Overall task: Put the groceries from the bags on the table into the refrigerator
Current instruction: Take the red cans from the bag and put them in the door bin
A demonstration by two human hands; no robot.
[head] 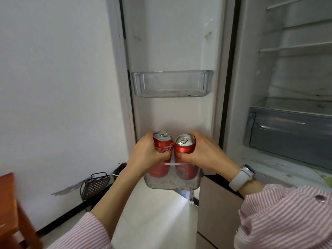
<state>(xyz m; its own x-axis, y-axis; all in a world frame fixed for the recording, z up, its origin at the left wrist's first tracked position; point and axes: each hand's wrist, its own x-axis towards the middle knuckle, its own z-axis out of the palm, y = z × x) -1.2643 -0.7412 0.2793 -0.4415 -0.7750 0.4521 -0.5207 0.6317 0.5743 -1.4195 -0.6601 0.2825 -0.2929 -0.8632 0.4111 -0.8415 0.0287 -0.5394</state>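
Fingers of the left hand (pixel 145 151) wrap the left can (pixel 162 147); the right hand (pixel 203 151) grips the right can (pixel 185 146). Palms hide the cans' outer sides. Two red cans with silver tops stand upright in the lower door bin (pixel 172 184), lower halves blurred behind its clear wall. One upper door bin (pixel 172 83) sits above.

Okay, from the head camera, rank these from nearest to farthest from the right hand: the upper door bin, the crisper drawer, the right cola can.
From the right hand:
1. Right cola can, in its grip, lower door bin.
2. Upper door bin, above on the door.
3. Crisper drawer, far right inside the fridge.
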